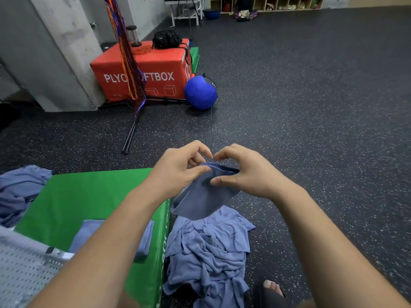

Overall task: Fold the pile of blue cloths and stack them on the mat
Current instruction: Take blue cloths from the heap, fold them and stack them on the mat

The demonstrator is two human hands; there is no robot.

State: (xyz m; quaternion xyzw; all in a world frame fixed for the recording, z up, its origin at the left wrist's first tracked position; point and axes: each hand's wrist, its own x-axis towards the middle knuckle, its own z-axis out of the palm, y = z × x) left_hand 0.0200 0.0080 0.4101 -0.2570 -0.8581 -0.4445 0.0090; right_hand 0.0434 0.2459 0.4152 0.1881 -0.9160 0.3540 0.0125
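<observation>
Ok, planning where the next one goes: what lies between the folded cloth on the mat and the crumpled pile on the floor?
A bare strip of the green mat and its lettered side wall, seen in the head view.

Left hand [178,166]: raised over the floor, thumb and fingers pinching the top edge of a blue cloth [200,197].
Right hand [243,172]: just beside the left, fingertips nearly touching it, pinching the same edge.
Cloth: hangs below both hands, off the floor.
Pile [209,250]: crumpled blue cloths on the floor, right under the hanging one and against the mat's side.
Mat [89,194]: green, to the left.
Folded cloth [87,231]: flat on the mat, partly behind the left forearm.
Second heap [20,190]: more blue cloths at the mat's far-left corner.
Background: red box [142,70] and blue ball [200,93] touching, near the wall.
</observation>
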